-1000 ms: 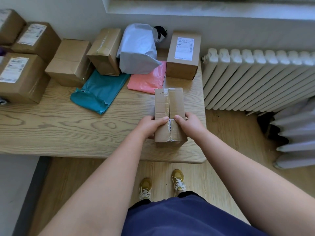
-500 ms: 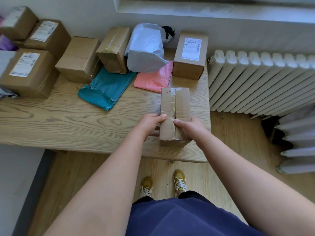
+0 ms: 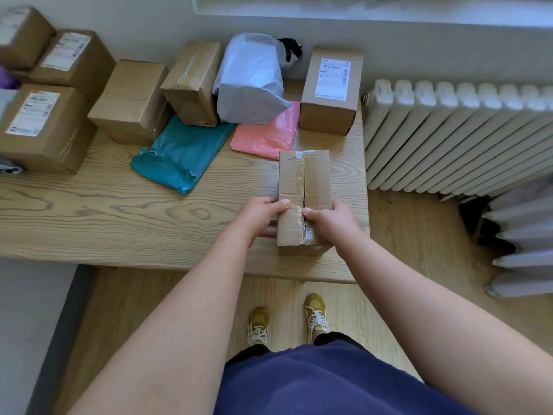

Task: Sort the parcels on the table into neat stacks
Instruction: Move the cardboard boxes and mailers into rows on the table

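Two yellow shoes (image 3: 258,324) stand on the wooden floor at 6 o'clock, below the near edge of the counter (image 3: 119,223). Just beyond that edge, both hands clasp the near end of a taped cardboard box (image 3: 303,181), which sits lengthwise by the counter's right end. The left hand (image 3: 260,215) takes its left side, thumb on top and fingers curled down the flank. The right hand (image 3: 332,224) mirrors it on the right side, so each grip is closed around the box.

From this box, a pink mailer (image 3: 266,136) lies at 11 o'clock, just beside the far left corner. A teal mailer (image 3: 179,154) lies at 10 o'clock, apart from the box. A labelled box (image 3: 329,94) stands at 12 o'clock, near the wall. A grey mailer bag (image 3: 250,85) overlaps the pink mailer's far part. Left of the bag are a tilted taped box (image 3: 191,85), standing on the teal mailer's far end, and then a plain box (image 3: 131,100). More labelled boxes (image 3: 42,127) crowd the counter at 9 o'clock. A white radiator (image 3: 449,133) stands off the counter at 2 o'clock.
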`<state>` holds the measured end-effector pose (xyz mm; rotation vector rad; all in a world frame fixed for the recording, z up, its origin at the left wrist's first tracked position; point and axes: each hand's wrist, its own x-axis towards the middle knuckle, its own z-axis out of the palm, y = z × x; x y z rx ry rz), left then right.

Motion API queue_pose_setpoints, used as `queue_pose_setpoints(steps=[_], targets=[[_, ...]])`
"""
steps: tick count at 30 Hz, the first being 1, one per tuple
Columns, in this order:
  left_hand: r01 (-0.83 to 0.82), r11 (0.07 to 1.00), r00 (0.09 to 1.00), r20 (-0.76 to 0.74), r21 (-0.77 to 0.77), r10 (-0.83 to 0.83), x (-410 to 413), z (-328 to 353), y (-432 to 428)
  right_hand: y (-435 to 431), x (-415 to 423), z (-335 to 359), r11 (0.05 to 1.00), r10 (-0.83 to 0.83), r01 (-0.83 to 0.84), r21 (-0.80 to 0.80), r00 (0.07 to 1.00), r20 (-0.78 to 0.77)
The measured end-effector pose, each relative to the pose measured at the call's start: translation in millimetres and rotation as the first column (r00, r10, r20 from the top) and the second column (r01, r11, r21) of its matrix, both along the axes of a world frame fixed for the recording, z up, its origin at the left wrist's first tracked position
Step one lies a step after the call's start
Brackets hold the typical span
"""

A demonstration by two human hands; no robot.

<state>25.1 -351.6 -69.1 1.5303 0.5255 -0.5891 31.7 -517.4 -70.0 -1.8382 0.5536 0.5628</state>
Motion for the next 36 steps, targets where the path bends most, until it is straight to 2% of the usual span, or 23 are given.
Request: queue_pose_setpoints(steps=[10, 15, 21, 28, 36], targets=[[0.023, 0.998, 1.000, -0.015, 0.064, -0.022, -2.6, 2.1, -6.2, -5.0, -4.1, 7.5, 0.996, -0.006, 0.007, 0.092, 1.000, -0.011], [0.031, 0.976, 0.999, -0.049, 0.213, -0.021, 3.3, 13.1, -13.5, -5.0, -4.4, 7.5, 0.995, 0.013, -0.012, 0.098, 1.000, -0.007], [0.017, 0.952, 0.999, -0.036, 0.306, -0.006, 9.0, 10.6, -16.8, -7.3, -4.4, 4.8, 0.993, 0.010, -0.010, 0.122, 1.000, -0.006], [0.017, 0.973, 0.996, -0.092, 0.231, 0.004, 12.4, 10.5, -13.5, -8.7, -4.2, 2.7, 0.991, 0.007, -0.008, 0.135, 1.000, 0.012], [0.040, 0.975, 0.997, -0.072, 0.218, -0.025, 11.3, 7.8, -10.1, -9.6, -5.3, 2.7, 0.989, 0.021, -0.024, 0.149, 0.999, 0.024]])
